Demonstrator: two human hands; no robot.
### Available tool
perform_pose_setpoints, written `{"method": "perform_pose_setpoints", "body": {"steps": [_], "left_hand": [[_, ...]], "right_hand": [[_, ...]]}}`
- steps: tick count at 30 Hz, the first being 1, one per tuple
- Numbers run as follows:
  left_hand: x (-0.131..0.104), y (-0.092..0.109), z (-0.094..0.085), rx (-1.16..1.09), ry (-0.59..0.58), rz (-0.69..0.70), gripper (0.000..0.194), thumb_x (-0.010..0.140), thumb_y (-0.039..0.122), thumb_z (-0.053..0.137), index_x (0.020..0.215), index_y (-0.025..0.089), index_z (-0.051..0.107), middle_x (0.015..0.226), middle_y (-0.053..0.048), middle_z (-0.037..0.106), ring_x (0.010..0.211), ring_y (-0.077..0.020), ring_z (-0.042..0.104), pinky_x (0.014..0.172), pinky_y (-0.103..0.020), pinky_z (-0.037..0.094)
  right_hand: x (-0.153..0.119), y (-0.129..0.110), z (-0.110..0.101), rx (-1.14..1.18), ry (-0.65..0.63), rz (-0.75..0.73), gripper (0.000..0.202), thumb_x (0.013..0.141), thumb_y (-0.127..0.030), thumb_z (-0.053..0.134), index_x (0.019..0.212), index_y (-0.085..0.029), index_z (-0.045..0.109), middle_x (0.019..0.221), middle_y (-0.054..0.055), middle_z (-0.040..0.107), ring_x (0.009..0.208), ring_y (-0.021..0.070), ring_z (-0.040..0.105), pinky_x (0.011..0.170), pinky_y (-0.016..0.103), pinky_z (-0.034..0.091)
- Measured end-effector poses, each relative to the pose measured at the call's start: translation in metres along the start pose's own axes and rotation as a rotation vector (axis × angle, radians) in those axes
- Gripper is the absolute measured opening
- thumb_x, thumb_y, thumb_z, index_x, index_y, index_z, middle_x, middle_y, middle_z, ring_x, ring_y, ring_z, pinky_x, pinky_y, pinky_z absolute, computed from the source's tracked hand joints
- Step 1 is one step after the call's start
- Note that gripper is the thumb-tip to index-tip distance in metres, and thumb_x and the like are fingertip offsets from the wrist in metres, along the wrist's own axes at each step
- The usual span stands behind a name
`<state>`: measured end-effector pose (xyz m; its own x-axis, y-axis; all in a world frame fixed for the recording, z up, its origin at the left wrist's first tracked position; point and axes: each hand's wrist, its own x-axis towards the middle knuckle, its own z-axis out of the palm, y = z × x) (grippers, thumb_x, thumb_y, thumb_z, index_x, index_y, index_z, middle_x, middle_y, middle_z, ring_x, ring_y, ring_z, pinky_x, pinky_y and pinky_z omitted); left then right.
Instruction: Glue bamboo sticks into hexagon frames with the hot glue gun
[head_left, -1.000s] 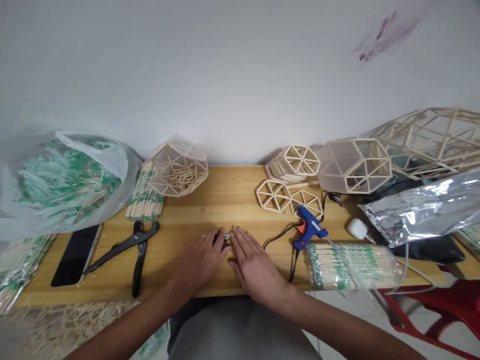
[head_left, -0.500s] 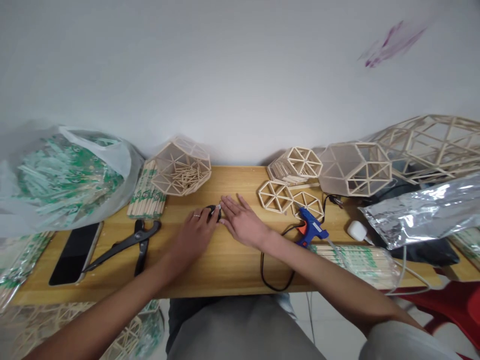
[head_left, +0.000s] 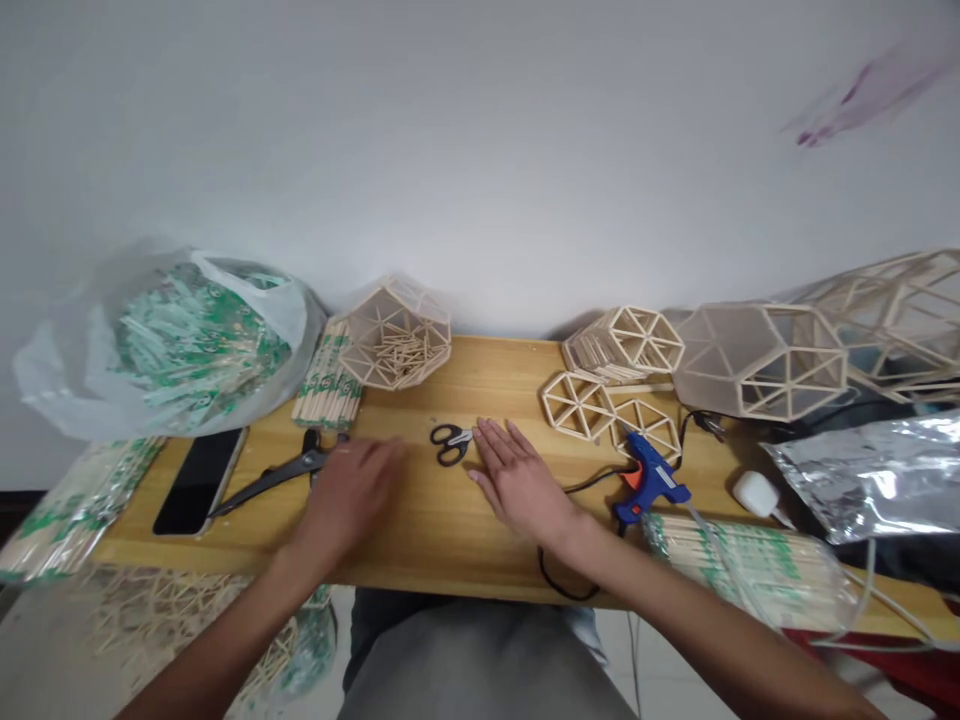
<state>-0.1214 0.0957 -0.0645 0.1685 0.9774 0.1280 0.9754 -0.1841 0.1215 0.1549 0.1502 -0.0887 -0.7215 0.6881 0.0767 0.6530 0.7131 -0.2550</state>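
Small scissors (head_left: 450, 443) with black handles lie on the wooden table, blades pointing right. My right hand (head_left: 519, 485) rests flat beside them, fingers out together over the blade tips; it appears to hold nothing. Left of the scissors, my left hand (head_left: 356, 490) is smeared by motion, so its fingers are unclear. It partly covers a black tool with long handles (head_left: 274, 480), which looks like pliers or cutters. To the right of my right hand are two flat hexagonal stick frames (head_left: 577, 404) and a blue hot glue gun (head_left: 651, 478).
Behind stand a stick-framed container (head_left: 395, 345) with loose sticks, a stack of hexagon frames (head_left: 626, 342) and a larger frame (head_left: 761, 360). At left are a plastic bag (head_left: 202, 345) of wrappers and a phone (head_left: 200, 482). Wrapped sticks (head_left: 750, 570) and a cable lie right.
My left hand has let go of the scissors and moved left toward the black tool. My right hand stays flat by the blades. The view has shifted slightly left.
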Motion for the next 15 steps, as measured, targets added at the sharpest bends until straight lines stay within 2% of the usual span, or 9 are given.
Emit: {"method": "perform_pose_setpoints", "body": {"steps": [2,4,7,11,15], "left_hand": [[-0.024,-0.036,-0.016,0.026,0.132,-0.242,0.039,0.108,0.038,0.042,0.110,0.019,0.076,0.096,-0.010,0.079,0.087,-0.0270,0.073,0.081,-0.041,0.059],[-0.047,-0.068,-0.034,0.178,0.241,-0.442,0.047,0.107,0.051,0.043,0.093,0.020,0.075,0.081,-0.009,0.074,0.081,-0.0302,0.071,0.073,-0.042,0.058],[-0.072,-0.095,-0.053,0.311,0.218,-0.578,0.050,0.108,0.048,0.031,0.101,0.022,0.074,0.077,-0.006,0.070,0.086,-0.0339,0.069,0.075,-0.048,0.058],[-0.082,-0.103,-0.051,0.288,0.173,-0.582,0.046,0.109,0.046,0.031,0.121,0.025,0.070,0.080,-0.002,0.074,0.084,-0.0308,0.070,0.076,-0.048,0.061],[-0.079,-0.093,-0.041,0.240,0.281,-0.498,0.041,0.108,0.041,0.038,0.133,0.025,0.065,0.109,-0.005,0.080,0.102,-0.0309,0.073,0.093,-0.053,0.062]], "right_hand": [[-0.008,-0.002,0.000,0.001,0.019,0.005,0.057,0.113,-0.035,0.045,0.154,0.003,0.055,0.161,0.027,0.052,0.152,0.0347,0.051,0.131,0.055,0.037],[-0.016,-0.004,0.001,-0.007,0.024,0.014,0.055,0.113,-0.034,0.046,0.152,0.003,0.057,0.160,0.027,0.053,0.152,0.0346,0.052,0.130,0.055,0.038],[-0.021,-0.008,0.002,-0.023,0.015,0.029,0.055,0.112,-0.032,0.046,0.152,0.004,0.057,0.160,0.027,0.053,0.152,0.0360,0.052,0.129,0.054,0.040],[-0.022,-0.008,0.004,-0.002,0.003,0.040,0.056,0.112,-0.032,0.047,0.155,0.003,0.054,0.162,0.028,0.049,0.155,0.0362,0.048,0.128,0.055,0.040],[-0.022,-0.006,0.004,0.029,-0.013,0.047,0.057,0.111,-0.031,0.047,0.160,0.000,0.049,0.165,0.026,0.047,0.157,0.0342,0.044,0.130,0.056,0.038]]}}
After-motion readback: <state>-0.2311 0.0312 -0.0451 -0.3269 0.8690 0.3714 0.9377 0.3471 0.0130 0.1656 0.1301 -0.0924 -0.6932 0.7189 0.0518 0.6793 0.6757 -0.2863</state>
